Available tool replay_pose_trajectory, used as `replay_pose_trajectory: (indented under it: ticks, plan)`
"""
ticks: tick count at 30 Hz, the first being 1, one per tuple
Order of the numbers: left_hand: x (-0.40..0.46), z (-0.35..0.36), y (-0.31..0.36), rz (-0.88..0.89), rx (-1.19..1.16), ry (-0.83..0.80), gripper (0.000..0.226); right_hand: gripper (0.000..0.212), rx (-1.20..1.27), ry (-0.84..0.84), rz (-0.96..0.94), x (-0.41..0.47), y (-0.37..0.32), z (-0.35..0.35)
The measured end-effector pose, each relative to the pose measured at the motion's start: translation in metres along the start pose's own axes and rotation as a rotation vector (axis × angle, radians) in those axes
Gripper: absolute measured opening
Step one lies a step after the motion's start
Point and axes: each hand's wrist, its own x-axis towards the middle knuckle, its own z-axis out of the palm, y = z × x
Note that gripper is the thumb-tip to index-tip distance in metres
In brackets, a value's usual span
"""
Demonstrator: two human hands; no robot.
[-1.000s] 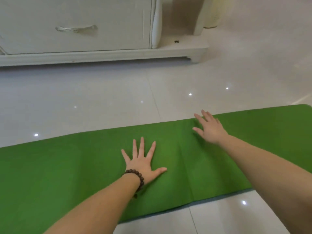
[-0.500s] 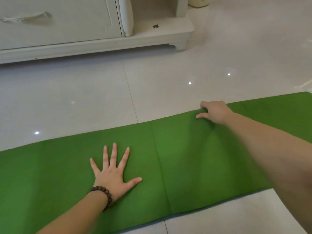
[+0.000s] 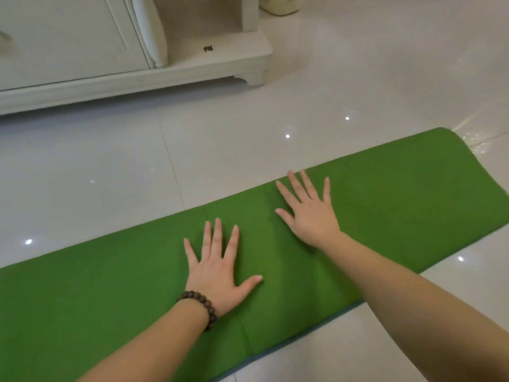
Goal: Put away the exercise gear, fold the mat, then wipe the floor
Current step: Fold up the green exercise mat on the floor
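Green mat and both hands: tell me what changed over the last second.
The right hand, which had curled over the far edge of the green mat half a second ago, has let go and lies flat, fingers spread. The left hand stayed pressed flat on the mat, bracelet on.

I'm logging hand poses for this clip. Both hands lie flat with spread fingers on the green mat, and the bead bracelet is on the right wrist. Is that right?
Not quite. The bead bracelet is on the left wrist, not the right, as the head view shows. The rest holds: the left hand and the right hand both lie flat with spread fingers on the green mat.
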Motion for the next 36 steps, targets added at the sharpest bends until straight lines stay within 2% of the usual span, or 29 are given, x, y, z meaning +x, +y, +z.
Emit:
replay_pose_trajectory:
  ticks: [3,6,11,13,16,17,18,22,26,30,33,36]
  plan:
    - [0.032,-0.007,0.062,0.11,0.035,-0.019,0.109,0.064,0.078,-0.082,0.183,-0.032,0.043,0.026]
    - [0.059,-0.012,0.11,0.149,0.039,-0.071,0.114,0.059,0.123,-0.112,0.217,-0.046,0.111,0.039]
    - [0.093,-0.01,0.151,0.092,0.068,-0.251,0.128,0.058,0.29,-0.232,0.739,-0.066,0.235,0.045]
    - [0.096,-0.01,0.152,0.073,0.1,-0.302,0.129,0.061,0.306,-0.213,0.758,-0.055,0.237,0.037]
    - [0.097,-0.013,0.152,0.049,0.113,-0.336,0.129,0.06,0.282,-0.105,0.412,-0.036,0.209,0.035]
    - [0.098,-0.015,0.153,0.044,0.119,-0.35,0.129,0.061,0.268,-0.106,0.335,-0.038,0.206,0.038]
    - [0.098,-0.016,0.154,0.039,0.125,-0.364,0.129,0.061,0.261,-0.112,0.343,-0.044,0.212,0.042]
    - [0.098,-0.018,0.155,0.024,0.144,-0.384,0.129,0.067,0.354,-0.128,0.807,-0.076,0.265,0.055]
    - [0.097,-0.018,0.155,0.029,0.136,-0.371,0.128,0.073,0.42,-0.163,0.869,-0.077,0.276,0.052]
    - [0.096,-0.015,0.154,0.035,0.142,-0.353,0.128,0.088,0.657,-0.018,1.234,-0.083,0.284,0.049]
    - [0.096,-0.013,0.153,0.038,0.132,-0.335,0.129,0.08,0.728,0.038,1.313,-0.084,0.287,0.041]
    - [0.094,-0.012,0.152,0.046,0.12,-0.309,0.129,0.074,0.647,-0.069,1.246,-0.085,0.273,0.036]
